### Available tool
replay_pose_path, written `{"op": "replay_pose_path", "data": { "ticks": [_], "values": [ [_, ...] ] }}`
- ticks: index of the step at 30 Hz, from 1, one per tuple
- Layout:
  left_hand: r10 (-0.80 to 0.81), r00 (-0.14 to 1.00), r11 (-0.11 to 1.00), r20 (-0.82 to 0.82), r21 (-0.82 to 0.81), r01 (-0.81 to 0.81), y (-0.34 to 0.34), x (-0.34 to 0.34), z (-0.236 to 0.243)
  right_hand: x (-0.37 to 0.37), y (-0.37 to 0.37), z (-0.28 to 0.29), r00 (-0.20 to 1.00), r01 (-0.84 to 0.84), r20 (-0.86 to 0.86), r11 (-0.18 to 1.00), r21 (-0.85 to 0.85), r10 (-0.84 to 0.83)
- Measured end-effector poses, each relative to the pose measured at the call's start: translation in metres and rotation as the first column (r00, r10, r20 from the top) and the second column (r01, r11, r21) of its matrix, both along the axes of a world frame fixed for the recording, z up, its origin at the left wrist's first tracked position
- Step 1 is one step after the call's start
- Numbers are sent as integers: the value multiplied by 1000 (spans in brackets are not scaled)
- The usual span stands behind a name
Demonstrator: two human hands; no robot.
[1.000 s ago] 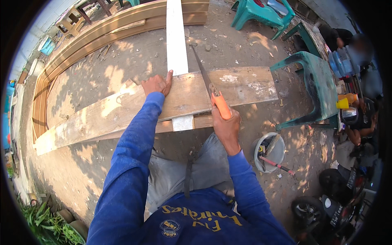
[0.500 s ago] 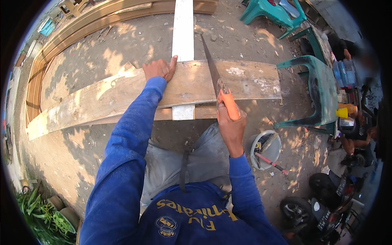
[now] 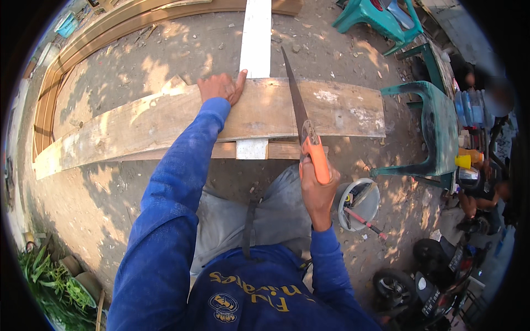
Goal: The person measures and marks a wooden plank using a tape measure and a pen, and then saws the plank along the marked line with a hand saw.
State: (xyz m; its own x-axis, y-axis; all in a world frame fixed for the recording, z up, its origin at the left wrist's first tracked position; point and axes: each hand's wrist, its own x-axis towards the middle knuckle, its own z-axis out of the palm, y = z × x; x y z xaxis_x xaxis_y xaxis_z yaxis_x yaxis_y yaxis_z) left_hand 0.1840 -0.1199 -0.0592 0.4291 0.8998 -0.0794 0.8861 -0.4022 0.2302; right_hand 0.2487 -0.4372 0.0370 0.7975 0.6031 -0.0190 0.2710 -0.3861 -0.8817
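Brown dirt (image 3: 99, 220) lies beneath the board (image 3: 254, 110); left hand (image 3: 220, 88) spread atop, right hand (image 3: 319, 194) clamping saw (image 3: 301, 113).

Saw handle (image 3: 317, 161) is orange; board (image 3: 256, 110), brown; plank (image 3: 256, 38), white.

Orange-handled saw (image 3: 300, 110): drawn back toward the person; its grip, overlapping the wide board (image 3: 254, 110) a second ago, now lies mostly past the near edge.
Right hand (image 3: 319, 193): pulled closer to the body, appearing nearer the bucket (image 3: 371, 208).
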Motion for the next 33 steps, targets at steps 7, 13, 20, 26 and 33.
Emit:
{"op": "replay_pose_path", "data": {
  "ticks": [7, 13, 20, 26, 33],
  "values": [
    [8, 1000, 998, -7, 57, -8, 2, 3, 2, -31, -43, 25, 1000, 19, 15, 998, 55, -20],
    [0, 1000, 1000, -21, -21, 0, -5, 8, 3, 39, 46, -4, 997, -36, -65, 995, -92, 30],
    [-2, 1000, 1000, 7, 5, 2, -5, 3, 7, -50, -91, 20, 991, -47, 132, 996, 74, 37],
    [-23, 1000, 1000, 4, 1, 23, -6, 16, 3, 58, 82, -9, 996, 51, -80, 996, 68, -45],
    [-6, 996, 987, -84, -160, -8, -2, 5, 25, -48, -91, 28, 961, -93, 262, 996, 8, 88]
  ]
}}
